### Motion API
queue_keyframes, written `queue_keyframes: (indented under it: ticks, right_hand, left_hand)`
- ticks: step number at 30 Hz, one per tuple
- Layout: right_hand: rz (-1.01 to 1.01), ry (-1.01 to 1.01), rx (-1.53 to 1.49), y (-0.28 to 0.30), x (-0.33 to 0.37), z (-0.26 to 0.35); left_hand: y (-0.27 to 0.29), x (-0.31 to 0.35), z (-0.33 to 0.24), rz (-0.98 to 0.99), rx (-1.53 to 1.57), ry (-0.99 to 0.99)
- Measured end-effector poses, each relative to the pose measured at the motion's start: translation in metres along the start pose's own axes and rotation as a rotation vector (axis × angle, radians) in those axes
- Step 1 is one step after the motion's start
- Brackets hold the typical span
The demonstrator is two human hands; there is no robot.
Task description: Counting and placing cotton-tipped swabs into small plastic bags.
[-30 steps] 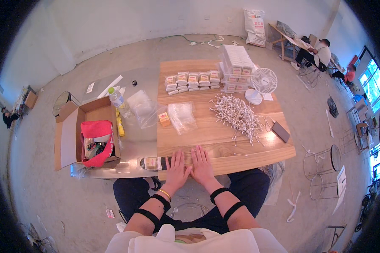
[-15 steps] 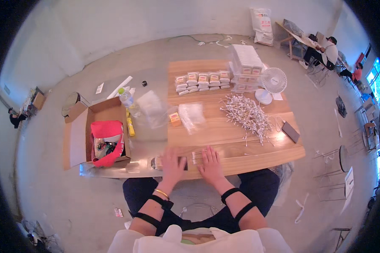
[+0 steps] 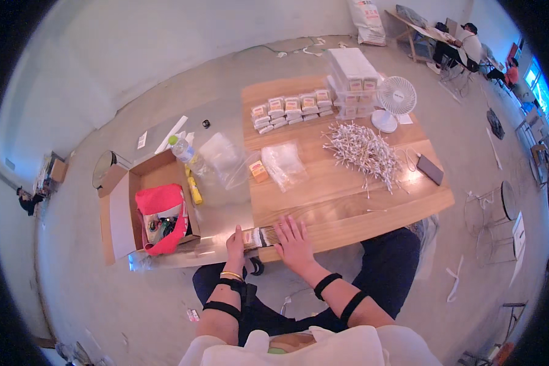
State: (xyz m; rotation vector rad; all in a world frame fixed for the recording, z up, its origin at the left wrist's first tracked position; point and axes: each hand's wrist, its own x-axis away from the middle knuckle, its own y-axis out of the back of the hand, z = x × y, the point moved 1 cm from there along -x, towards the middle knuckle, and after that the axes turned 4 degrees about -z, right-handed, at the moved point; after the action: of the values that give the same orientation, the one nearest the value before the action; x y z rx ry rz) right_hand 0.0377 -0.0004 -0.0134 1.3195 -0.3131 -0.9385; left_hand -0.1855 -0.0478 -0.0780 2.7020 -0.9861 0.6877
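While the left grip (image 3: 235,246) grasps the left end of a swab pack (image 3: 251,238) at the near edge of the counter (image 3: 323,204), the right grip (image 3: 296,249) lies released, fingers extended over the pack's right end. Beyond them sit a small orange box (image 3: 258,171) and a clear bag (image 3: 283,166), with loose swabs (image 3: 363,152) heaped to the right. Farther back stand stacked packets (image 3: 293,108) and a white fan (image 3: 398,96).

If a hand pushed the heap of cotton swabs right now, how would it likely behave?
The heap of cotton swabs would probably spread rather than slide as one, since its pieces lie loose and crisscrossed. It is likely light for its size, given how slender each piece looks.
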Motion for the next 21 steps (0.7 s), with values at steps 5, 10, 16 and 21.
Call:
queue_keyframes:
  ticks: [5, 10, 16, 21]
  right_hand:
    - [0.112, -0.062, -0.081, -0.011, -0.014, 0.038]
    - [0.084, -0.089, -0.16, -0.008, -0.018, 0.049]
    - [0.139, -0.03, -0.077, -0.005, -0.01, 0.035]
    - [0.22, -0.073, -0.125, -0.005, -0.025, 0.064]
  left_hand:
    - [-0.003, 0.0, -0.002, -0.042, -0.083, -0.265]
    - [0.012, -0.007, -0.006, -0.15, -0.447, -0.366]
    - [0.02, -0.004, -0.026, -0.072, -0.578, -0.513]
    - [0.018, -0.008, -0.026, 0.001, -0.622, -0.592]
